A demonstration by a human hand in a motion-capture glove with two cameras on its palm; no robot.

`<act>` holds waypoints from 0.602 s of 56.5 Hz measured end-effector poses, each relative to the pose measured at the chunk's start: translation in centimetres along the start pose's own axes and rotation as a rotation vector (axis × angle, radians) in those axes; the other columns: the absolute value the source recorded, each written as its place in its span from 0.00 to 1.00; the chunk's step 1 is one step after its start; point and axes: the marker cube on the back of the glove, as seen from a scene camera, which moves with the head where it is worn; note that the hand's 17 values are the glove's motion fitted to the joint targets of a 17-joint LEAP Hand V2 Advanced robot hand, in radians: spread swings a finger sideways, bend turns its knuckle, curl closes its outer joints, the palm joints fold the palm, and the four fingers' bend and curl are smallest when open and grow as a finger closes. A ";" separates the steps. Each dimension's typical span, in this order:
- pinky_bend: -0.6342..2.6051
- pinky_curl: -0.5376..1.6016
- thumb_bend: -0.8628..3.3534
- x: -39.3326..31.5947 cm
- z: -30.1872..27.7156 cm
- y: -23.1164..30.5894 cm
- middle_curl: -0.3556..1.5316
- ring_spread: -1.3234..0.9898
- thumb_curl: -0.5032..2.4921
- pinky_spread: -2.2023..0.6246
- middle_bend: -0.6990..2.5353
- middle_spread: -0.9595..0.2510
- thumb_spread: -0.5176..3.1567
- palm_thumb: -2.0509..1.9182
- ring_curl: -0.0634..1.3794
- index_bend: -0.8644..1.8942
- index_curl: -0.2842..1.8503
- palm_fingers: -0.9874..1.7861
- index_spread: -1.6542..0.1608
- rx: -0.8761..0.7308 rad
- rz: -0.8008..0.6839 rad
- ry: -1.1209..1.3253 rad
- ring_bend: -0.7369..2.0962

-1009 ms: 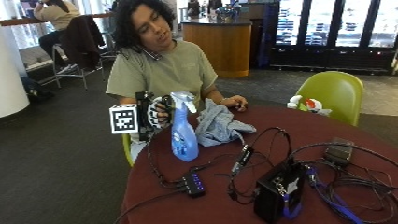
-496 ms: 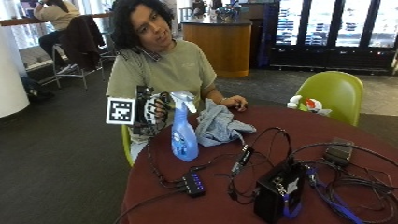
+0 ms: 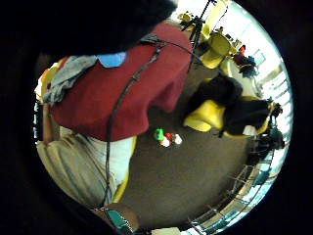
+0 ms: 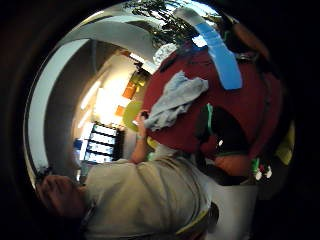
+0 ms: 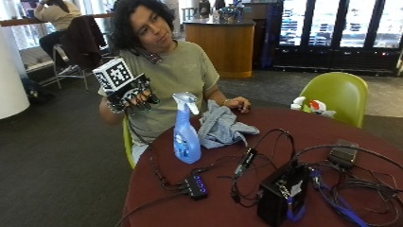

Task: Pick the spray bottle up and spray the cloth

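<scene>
A blue spray bottle [image 5: 186, 137] with a white trigger head stands upright on the round red table [image 5: 207, 208], near the person's edge. A grey-blue cloth [image 5: 220, 125] lies bunched just beside it, and the person's bare left hand [image 5: 237, 104] touches the cloth's far side. My gloved right hand [image 5: 135, 97] hangs in the air above the table's edge, up and to the left of the bottle, apart from it, fingers loosely curled and holding nothing. In the thumb side palm view the bottle [image 4: 220, 55] and cloth [image 4: 175, 100] show at a distance.
A black box [image 5: 283, 198] with tangled cables, a small hub [image 5: 194, 185] and a flat black device [image 5: 343, 153] fill the table's near and right parts. A green chair [image 5: 337, 94] stands behind the table, with small colourful objects [image 5: 311, 106] at the far edge.
My gloved hand has risen and drifted left, farther from the spray bottle. Bottle and cloth have stayed in place.
</scene>
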 end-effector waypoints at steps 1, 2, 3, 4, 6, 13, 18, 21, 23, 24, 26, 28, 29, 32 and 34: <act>0.31 0.46 0.20 0.1 -0.2 0.3 0.48 0.53 0.37 0.80 0.34 0.74 0.48 0.71 0.36 0.38 0.35 0.55 0.74 0.000 0.005 0.025 0.42; 0.31 0.45 0.20 0.1 -0.4 0.5 0.48 0.53 0.37 0.80 0.33 0.75 0.48 0.71 0.35 0.38 0.35 0.55 0.74 0.001 0.009 0.049 0.42; 0.31 0.45 0.20 0.2 -0.6 0.8 0.47 0.53 0.37 0.81 0.33 0.75 0.48 0.71 0.35 0.37 0.34 0.55 0.73 0.003 0.014 0.072 0.41; 0.31 0.45 0.20 0.2 -0.8 1.1 0.47 0.53 0.36 0.81 0.33 0.75 0.48 0.71 0.34 0.37 0.34 0.55 0.73 0.006 0.020 0.093 0.40; 0.30 0.44 0.20 0.3 -1.2 1.6 0.46 0.53 0.36 0.82 0.32 0.76 0.48 0.70 0.33 0.37 0.33 0.55 0.72 0.014 0.029 0.128 0.39; 0.30 0.43 0.19 0.2 -1.6 2.6 0.43 0.53 0.34 0.83 0.29 0.77 0.47 0.68 0.31 0.37 0.32 0.54 0.71 0.064 0.032 0.111 0.38; 0.29 0.43 0.19 0.3 -1.2 2.7 0.42 0.53 0.33 0.84 0.29 0.77 0.46 0.67 0.30 0.36 0.30 0.55 0.71 0.080 0.020 0.059 0.37; 0.29 0.43 0.20 0.3 -0.7 2.3 0.42 0.53 0.33 0.84 0.28 0.77 0.46 0.67 0.30 0.36 0.30 0.55 0.71 0.084 0.027 0.014 0.37; 0.29 0.42 0.20 0.4 -0.4 1.6 0.41 0.53 0.33 0.84 0.28 0.77 0.45 0.67 0.30 0.36 0.29 0.55 0.71 0.083 0.017 -0.028 0.37; 0.29 0.42 0.20 0.4 -0.2 1.3 0.41 0.53 0.32 0.84 0.28 0.77 0.45 0.67 0.30 0.36 0.29 0.55 0.70 0.084 0.011 -0.051 0.37; 0.29 0.42 0.20 0.3 0.2 0.6 0.41 0.53 0.32 0.84 0.28 0.77 0.45 0.66 0.29 0.36 0.29 0.55 0.70 0.089 0.007 -0.099 0.37; 0.29 0.42 0.20 0.1 0.5 -0.1 0.41 0.53 0.32 0.84 0.28 0.77 0.45 0.66 0.29 0.36 0.29 0.55 0.70 0.099 0.013 -0.154 0.37; 0.29 0.42 0.20 0.0 0.7 -0.5 0.41 0.53 0.32 0.84 0.27 0.77 0.45 0.66 0.30 0.36 0.28 0.55 0.70 0.104 0.013 -0.187 0.37; 0.29 0.42 0.20 -0.2 1.2 -2.0 0.40 0.54 0.32 0.84 0.27 0.77 0.45 0.66 0.30 0.36 0.28 0.56 0.70 0.117 0.004 -0.301 0.38; 0.30 0.43 0.20 -0.3 1.6 -3.3 0.40 0.54 0.32 0.84 0.27 0.77 0.44 0.67 0.30 0.35 0.27 0.56 0.71 0.130 -0.010 -0.371 0.38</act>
